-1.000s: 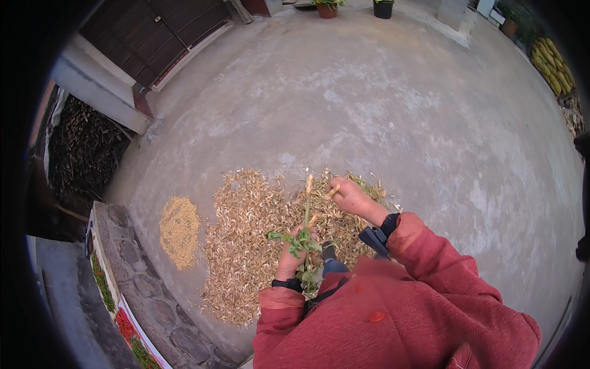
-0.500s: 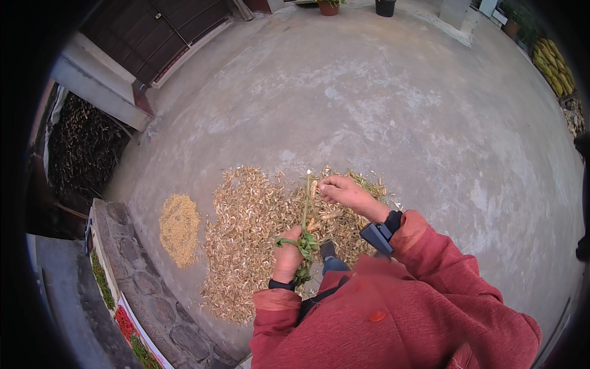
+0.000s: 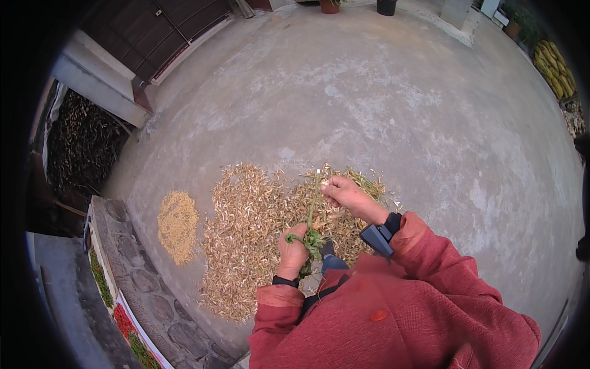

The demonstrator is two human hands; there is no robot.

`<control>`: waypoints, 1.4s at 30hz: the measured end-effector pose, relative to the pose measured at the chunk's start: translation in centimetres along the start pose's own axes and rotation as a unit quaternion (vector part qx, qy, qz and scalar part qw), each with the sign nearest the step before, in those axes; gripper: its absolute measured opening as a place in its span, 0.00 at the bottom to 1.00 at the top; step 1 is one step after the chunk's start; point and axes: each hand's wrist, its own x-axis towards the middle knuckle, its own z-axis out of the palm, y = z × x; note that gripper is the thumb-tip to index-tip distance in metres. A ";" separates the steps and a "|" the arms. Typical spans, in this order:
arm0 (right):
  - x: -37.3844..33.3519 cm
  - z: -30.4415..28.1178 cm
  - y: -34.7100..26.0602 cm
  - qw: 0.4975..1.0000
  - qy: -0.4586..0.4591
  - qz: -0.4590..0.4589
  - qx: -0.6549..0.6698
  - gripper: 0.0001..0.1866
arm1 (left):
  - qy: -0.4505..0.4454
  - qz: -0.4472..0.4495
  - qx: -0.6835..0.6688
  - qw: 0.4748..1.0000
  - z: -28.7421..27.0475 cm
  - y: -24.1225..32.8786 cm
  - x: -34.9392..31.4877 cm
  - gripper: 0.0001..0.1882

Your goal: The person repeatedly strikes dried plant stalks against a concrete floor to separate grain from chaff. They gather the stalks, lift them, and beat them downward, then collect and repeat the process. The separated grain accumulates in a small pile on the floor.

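My left hand (image 3: 293,253) is closed round the lower part of a green plant stalk (image 3: 314,203), just beside its bunch of green leaves (image 3: 314,242). The stalk points away from me, its far end pale. Close to that end, my right hand (image 3: 346,195) has its thumb and fingers pinched together. A small pale bit shows at the fingertips, too small to name. Beneath both hands spreads a wide layer of dry tan pods and husks (image 3: 239,246) on the concrete. To its left lies a smaller heap of yellow grains (image 3: 178,226).
A low stone-faced wall (image 3: 147,283) runs along the left, with red and green produce (image 3: 124,321) beyond it. Dark sticks (image 3: 86,144) are stacked farther back, near a brown door (image 3: 144,37). Potted plants (image 3: 329,7) stand far off; yellow cobs (image 3: 554,69) hang far right.
The stalk's far end has tilted right, toward my right hand. My left hand has moved slightly up and right with it. The right fingers now pinch a pale bit beside the stalk.
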 end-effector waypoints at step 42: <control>-3.4 3.3 -1.1 0.968 -0.142 -0.155 -0.138 0.12 | 0.144 0.143 0.006 0.979 -1.6 -3.2 -0.7 0.10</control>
